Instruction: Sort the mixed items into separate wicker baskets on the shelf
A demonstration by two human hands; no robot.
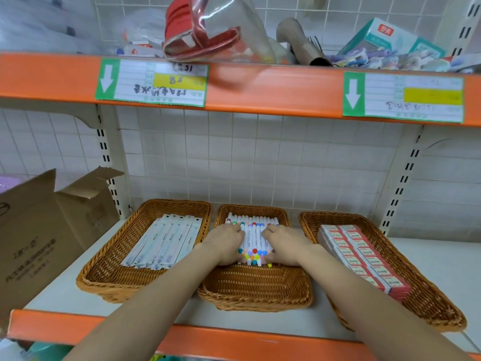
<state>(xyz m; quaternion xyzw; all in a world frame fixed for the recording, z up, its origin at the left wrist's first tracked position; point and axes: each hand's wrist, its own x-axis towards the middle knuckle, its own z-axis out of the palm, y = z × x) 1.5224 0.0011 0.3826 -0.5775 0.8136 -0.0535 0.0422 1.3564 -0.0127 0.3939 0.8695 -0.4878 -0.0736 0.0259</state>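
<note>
Three wicker baskets stand side by side on the white shelf. The middle basket (256, 290) holds a bundle of white markers with coloured caps (253, 237). My left hand (225, 243) grips the left side of that bundle, thumb under its near end. My right hand (285, 243) grips the right side the same way. The left basket (109, 269) contains several long white packaged pens (164, 241). In the right basket (429, 303) lie rows of red and white small boxes (364, 259).
A torn cardboard box (46, 238) stands at the left end of the shelf. An orange shelf edge (234, 342) runs along the front. The upper orange shelf (273, 89) carries price labels and cluttered goods above.
</note>
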